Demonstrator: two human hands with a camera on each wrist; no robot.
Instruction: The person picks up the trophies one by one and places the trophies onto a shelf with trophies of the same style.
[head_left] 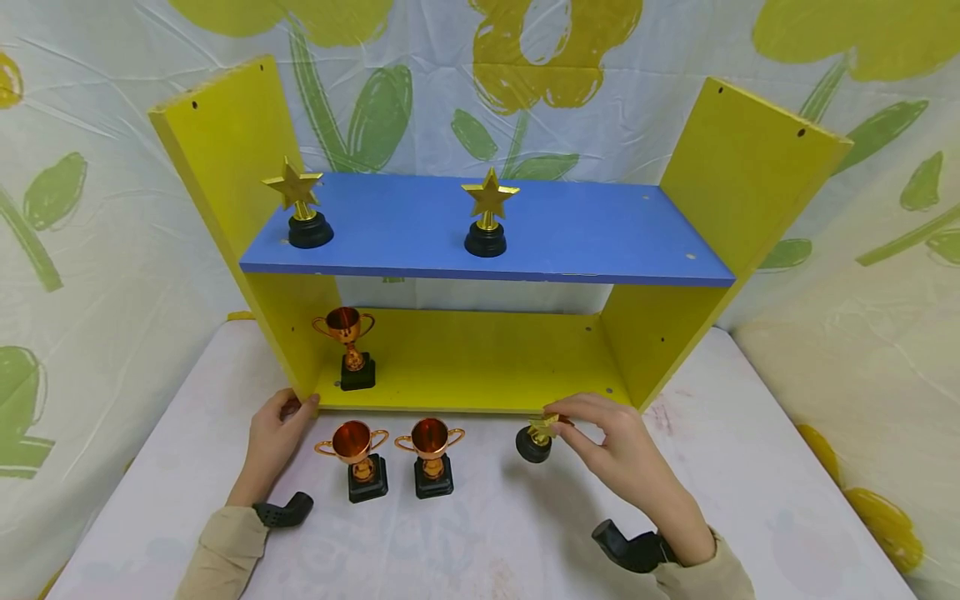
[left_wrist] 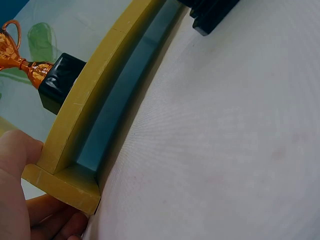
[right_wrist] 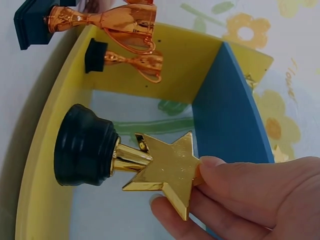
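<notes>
My right hand (head_left: 618,450) pinches a gold star trophy (right_wrist: 167,167) by its star, thumb on one side and fingers on the other. Its round black base (head_left: 533,445) hangs before the shelf unit's front edge. At the unit's lower left corner, my left hand (head_left: 273,437) grips the yellow side panel (left_wrist: 75,190), thumb on one face and fingers curled on the other. Between the hands, two bronze cup trophies, a left one (head_left: 363,467) and a right one (head_left: 432,462), stand upright on the table. A third bronze cup (head_left: 350,346) stands inside, on the lower left shelf.
Two gold star trophies stand on the blue upper shelf (head_left: 600,233), one at its left end (head_left: 300,208) and one near the middle (head_left: 489,212). The yellow lower shelf (head_left: 487,358) runs between tall side panels. A flower-printed cloth (head_left: 427,92) hangs behind the white table (head_left: 480,550).
</notes>
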